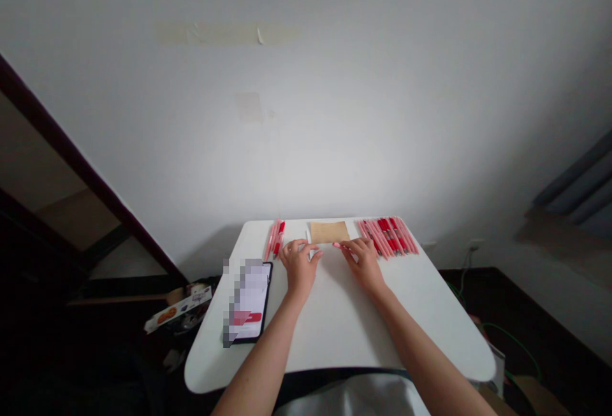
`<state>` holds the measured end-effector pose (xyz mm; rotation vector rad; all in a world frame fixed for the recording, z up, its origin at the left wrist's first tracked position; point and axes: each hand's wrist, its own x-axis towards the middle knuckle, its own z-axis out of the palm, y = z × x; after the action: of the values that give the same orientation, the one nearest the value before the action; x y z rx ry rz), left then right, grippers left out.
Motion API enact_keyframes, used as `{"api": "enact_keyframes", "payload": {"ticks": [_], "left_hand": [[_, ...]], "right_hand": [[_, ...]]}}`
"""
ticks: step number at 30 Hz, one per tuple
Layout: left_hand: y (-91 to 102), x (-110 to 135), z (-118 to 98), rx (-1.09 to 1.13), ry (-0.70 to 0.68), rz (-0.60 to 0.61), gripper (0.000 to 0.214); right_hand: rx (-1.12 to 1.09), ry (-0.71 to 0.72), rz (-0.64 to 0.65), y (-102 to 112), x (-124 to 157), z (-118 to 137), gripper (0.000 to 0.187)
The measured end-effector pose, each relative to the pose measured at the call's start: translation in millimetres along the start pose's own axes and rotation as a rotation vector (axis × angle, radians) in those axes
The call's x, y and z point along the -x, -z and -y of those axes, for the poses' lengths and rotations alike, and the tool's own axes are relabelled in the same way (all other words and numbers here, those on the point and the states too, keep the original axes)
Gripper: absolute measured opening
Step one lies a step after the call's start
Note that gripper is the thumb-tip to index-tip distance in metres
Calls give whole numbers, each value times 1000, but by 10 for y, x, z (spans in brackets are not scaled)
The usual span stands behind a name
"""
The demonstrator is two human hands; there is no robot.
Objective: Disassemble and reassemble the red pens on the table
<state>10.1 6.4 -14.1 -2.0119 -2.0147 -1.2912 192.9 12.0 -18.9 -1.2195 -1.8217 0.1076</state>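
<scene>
My right hand (364,262) is over the white table with its fingertips pinched on a small pink pen-like piece (336,244); most of it is hidden by the fingers. To its left, my left hand (300,266) hovers with fingers curved and spread, the thumb apart from them. A thin white item (307,236) shows just behind the left fingers, too small to name. Beyond both hands lies a brown paper piece (329,232). Several pink and red pens (388,237) lie in a row beside my right hand. A few more pens (275,239) lie left of my left hand.
A phone (251,304) with a lit, partly blurred screen lies at the left of the white table (335,333). The wall (306,148) rises right behind the table. A box (179,309) and clutter are on the floor at left; cables (466,266) run at right.
</scene>
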Motion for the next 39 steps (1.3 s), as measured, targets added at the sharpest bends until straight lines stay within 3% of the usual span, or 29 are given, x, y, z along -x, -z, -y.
{"api": "enact_keyframes", "payload": {"ticks": [12, 39], "left_hand": [[45, 24, -28, -101, -18, 13, 11], [26, 6, -27, -208, -74, 20, 10]], "right_hand": [[239, 54, 111, -78, 46, -46, 21], [172, 45, 112, -93, 47, -65, 25]]}}
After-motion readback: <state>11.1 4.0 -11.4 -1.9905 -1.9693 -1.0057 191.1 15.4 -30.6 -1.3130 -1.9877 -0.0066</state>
